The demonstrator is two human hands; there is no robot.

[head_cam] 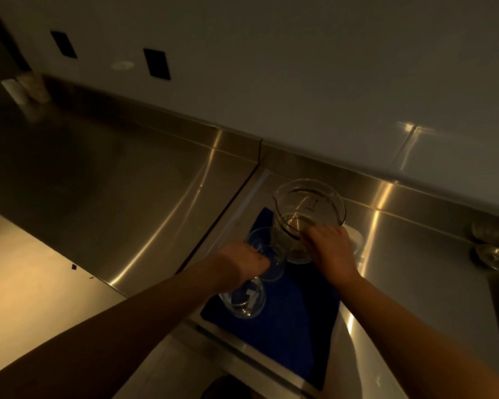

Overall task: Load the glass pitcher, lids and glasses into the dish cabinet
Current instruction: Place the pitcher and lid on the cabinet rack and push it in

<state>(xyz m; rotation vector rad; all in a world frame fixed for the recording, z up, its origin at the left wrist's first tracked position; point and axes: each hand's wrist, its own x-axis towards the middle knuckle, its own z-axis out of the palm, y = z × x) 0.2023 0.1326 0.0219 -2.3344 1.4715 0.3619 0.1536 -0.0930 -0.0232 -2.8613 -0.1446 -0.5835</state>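
Note:
A clear glass pitcher [308, 208] with a spout and printed marks stands upright on a blue mat [288, 318] on the steel counter. My right hand [329, 249] grips its near side, fingers curled where the handle seems to be. Two drinking glasses sit left of it on the mat: one [268, 254] beside the pitcher, another [244, 300] nearer to me. My left hand [247, 262] is curled round the glass beside the pitcher. A pale round lid [356, 240] lies just right of the pitcher, partly hidden by my right hand.
Steel counter [127, 174] runs left, with a raised backsplash and tiled wall behind. Two wall sockets [156, 63] sit above. Small metal bowls or lids [493, 254] lie at the far right. Pale containers [26, 87] stand in the back left corner. The light is dim.

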